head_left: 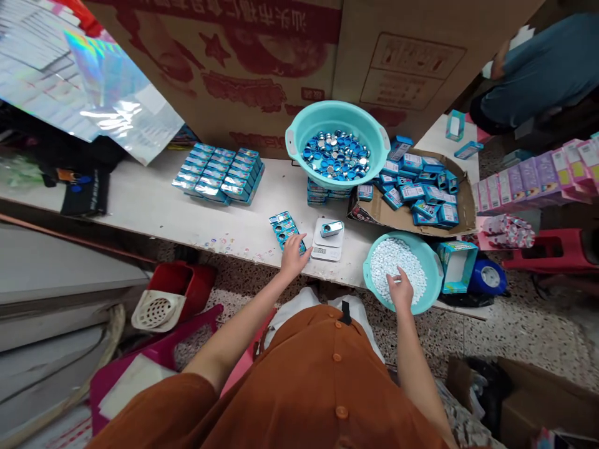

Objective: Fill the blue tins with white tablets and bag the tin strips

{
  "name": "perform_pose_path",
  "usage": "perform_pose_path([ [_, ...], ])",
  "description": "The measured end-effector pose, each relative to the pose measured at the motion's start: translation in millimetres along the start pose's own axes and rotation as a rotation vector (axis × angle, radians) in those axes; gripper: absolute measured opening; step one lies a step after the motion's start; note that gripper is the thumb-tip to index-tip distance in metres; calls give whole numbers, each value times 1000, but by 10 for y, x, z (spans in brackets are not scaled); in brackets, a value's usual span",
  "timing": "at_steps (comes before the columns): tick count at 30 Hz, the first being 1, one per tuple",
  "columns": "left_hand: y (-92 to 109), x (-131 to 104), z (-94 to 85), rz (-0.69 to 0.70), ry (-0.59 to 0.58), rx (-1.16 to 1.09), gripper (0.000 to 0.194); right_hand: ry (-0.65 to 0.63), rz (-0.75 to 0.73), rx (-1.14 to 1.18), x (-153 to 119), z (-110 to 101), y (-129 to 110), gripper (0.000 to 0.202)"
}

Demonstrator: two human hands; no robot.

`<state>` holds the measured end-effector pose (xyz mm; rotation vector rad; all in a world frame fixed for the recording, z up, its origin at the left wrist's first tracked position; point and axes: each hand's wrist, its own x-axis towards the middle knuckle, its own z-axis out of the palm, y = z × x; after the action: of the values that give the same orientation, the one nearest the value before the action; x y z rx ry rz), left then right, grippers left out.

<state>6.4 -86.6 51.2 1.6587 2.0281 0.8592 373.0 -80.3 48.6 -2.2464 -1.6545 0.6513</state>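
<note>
Box (332, 229) lies on scale (332, 252), between the hands, nearer left hand (294, 259); long axis roughly follows counter's (281, 193) front edge. Right hand (401, 292) is at white pellets (381, 259). Both hands: fingers parted.

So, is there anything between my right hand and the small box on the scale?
Yes, the raised rim of the turquoise bowl of white pieces: the right hand is inside its outline. Past that rim, only bare tabletop shows before the scale, and nothing visible covers the small box.
</note>
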Motion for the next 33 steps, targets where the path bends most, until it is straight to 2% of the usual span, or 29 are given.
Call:
perform_pose_path([
  [5,260,680,368,140,-205,202,67,-8,105,98,-377,45,29,64],
  [8,387,909,527,156,-310,285,71,11,129,133,-583,24,77,61],
  [10,445,1007,584,183,-356,320,64,21,142,149,-689,-4,133,60],
  [13,495,1143,590,340,-416,351,49,55,164,146,-799,-54,242,58],
  [15,497,1242,546,444,-490,374,48,79,182,146,-848,-86,317,57],
  [18,444,1357,453,475,-656,428,53,107,203,159,-900,-121,401,57],
  [21,370,1366,411,478,-829,464,64,124,202,162,-933,-130,433,57],
  [23,347,1329,430,480,-846,462,61,130,190,166,-945,-129,428,58],
  [25,359,1303,466,478,-813,448,55,132,182,170,-953,-130,414,58],
  [29,437,1385,493,456,-837,450,45,114,179,183,-972,-154,405,59],
  [33,467,1518,427,514,-903,547,57,100,200,192,-1019,-176,443,57],
])
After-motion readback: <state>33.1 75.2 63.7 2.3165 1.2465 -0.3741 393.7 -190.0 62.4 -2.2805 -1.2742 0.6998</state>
